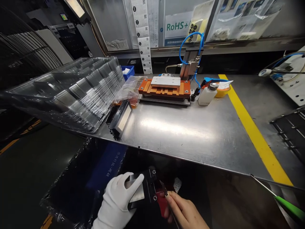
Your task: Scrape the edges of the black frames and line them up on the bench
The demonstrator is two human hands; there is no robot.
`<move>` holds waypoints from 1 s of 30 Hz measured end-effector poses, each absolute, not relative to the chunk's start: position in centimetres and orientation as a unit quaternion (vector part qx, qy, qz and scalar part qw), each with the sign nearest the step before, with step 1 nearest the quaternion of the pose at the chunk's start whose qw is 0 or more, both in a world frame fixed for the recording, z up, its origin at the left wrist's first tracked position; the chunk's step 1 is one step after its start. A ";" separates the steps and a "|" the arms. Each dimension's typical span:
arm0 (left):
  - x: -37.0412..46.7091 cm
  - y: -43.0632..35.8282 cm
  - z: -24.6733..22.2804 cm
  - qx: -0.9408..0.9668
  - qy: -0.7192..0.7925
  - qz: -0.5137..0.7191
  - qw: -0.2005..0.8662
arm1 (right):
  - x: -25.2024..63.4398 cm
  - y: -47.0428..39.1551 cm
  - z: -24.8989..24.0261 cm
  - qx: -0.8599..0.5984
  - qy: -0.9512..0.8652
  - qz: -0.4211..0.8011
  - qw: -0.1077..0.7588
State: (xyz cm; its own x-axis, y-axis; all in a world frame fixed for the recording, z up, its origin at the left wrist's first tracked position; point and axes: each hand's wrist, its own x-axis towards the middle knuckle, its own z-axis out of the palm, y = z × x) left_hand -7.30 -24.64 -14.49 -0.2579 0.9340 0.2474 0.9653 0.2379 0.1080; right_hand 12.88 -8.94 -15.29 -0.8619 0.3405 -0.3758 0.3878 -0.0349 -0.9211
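Observation:
My left hand (116, 198), in a white glove, is wrapped round a black plastic part (148, 183) below the table's front edge. That part has a pale rectangular panel and round metal-looking fittings at its right end. In my bare right hand (184, 210) is a slim craft knife (164, 188), its pointed blade up beside the part's right end. Whether the blade touches the part I cannot tell. On the table's left side, a similar black part (120, 119) with a pale panel rests tilted.
An orange fixture (164, 90) stands at the back, with a white bottle (207, 94) to its right. Stacked clear plastic trays (88, 92) fill the left. Yellow tape (254, 130) crosses the metal table (176, 127). A green-handled tool (289, 206) lies at lower right.

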 end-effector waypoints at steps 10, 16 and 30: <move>-7.8 -23.4 -12.9 -0.633 -0.772 -0.024 0.054 | 11.6 -10.1 -15.7 0.273 0.711 -0.643 0.083; -8.0 -23.3 -12.9 -0.630 -0.776 0.036 0.027 | 11.7 -10.8 -16.6 0.292 0.700 -0.646 0.081; -7.7 -23.1 -13.1 -0.644 -0.761 0.062 0.051 | 11.3 -13.1 -18.4 0.366 0.325 -0.870 0.063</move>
